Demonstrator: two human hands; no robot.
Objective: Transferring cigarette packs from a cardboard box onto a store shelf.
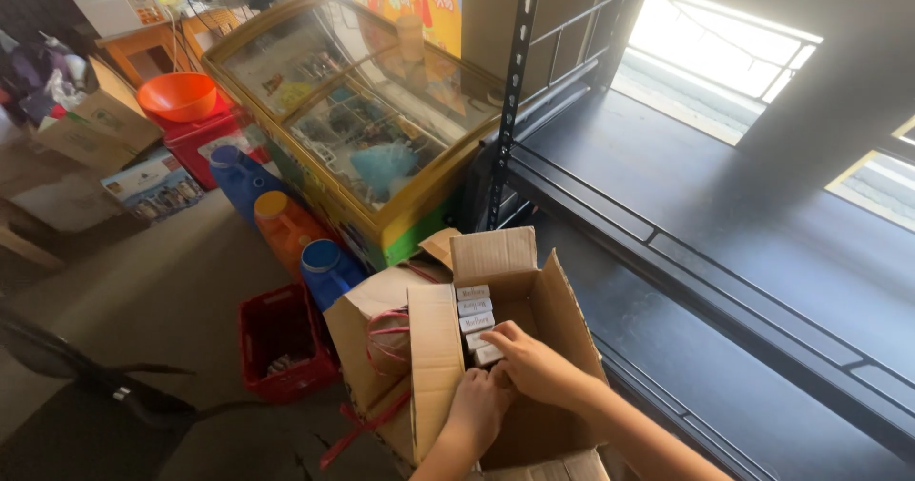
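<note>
An open brown cardboard box (548, 314) stands at the bottom centre, its flaps spread. A row of small white cartons (475, 309) stands on end inside it. My right hand (538, 365) reaches into the box and its fingers close around the nearest white carton (488, 353). My left hand (479, 407) rests just below it, on the box's inner flap edge, fingers curled. A second open cardboard box (367, 319) with red strapping sits against the left side.
A black metal shelf rack (724, 243) runs along the right, an upright post (510, 109) beside the box. A glass-topped chest freezer (353, 119) stands behind. Blue and orange jugs (286, 224), a red crate (281, 343), an orange bowl (178, 95) lie left.
</note>
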